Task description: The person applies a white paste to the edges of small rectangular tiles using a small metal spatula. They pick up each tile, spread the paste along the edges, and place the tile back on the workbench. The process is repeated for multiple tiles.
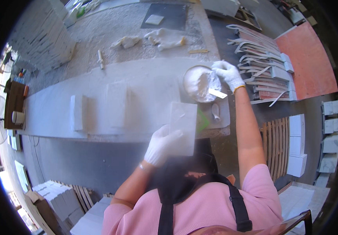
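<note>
My left hand [163, 145], in a white glove, grips a pale rectangular tile [184, 127] by its left side and holds it upright near my apron. My right hand [227, 74], also gloved, is closed at the upper right rim of a round bowl [186, 88]. White powder or paste [197, 80] fills the bowl, heaped on the left. A flat white scraper [217, 93] sticks out over its lower right rim. Below the bowl lies a small white spoon-shaped tool [215, 111]. Something green [203, 121] shows partly behind the tile.
On the dusty worktable [86, 78] stand white blocks [78, 112] and another pale slab stack [117, 105]. A tall tile stack [43, 43] rises at the far left. Crumpled gloves [165, 38] lie farther back. Right of the table are pale strips [255, 62] and a wooden pallet [275, 147].
</note>
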A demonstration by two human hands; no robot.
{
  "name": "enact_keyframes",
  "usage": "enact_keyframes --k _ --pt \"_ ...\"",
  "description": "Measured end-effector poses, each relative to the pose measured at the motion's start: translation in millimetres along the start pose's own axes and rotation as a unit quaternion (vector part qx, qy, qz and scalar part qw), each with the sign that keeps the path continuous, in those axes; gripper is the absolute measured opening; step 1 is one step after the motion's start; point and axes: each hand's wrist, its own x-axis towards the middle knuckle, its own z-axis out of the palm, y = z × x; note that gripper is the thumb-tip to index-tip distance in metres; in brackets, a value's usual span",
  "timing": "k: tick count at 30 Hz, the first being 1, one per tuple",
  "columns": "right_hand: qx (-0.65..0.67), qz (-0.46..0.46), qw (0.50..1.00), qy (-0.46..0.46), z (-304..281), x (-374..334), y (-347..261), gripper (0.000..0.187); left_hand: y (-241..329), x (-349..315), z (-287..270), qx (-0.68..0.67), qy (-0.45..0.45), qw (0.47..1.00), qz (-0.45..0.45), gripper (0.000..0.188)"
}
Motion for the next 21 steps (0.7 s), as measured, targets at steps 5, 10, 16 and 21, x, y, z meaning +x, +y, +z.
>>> enact_keyframes --k 5,10,16,21 --pt "-0.042 -0.060 0.996 0.056 -13 -67 -53 0.030 -2 3 -3 0.005 -0.011 1.000 0.000 0.041" --pt "-0.001 -0.103 0.993 -0.056 5 -160 -89 0.050 -2 4 -4 0.007 -0.029 1.000 -0.004 0.046" --pt "-0.012 -0.027 0.986 -0.162 37 -193 -101 0.042 -4 3 -2 -0.002 -0.029 0.999 0.024 0.034" --pt "-0.026 -0.015 0.984 -0.175 50 -195 -106 0.040 -4 2 1 0.031 -0.015 0.999 0.040 0.035"
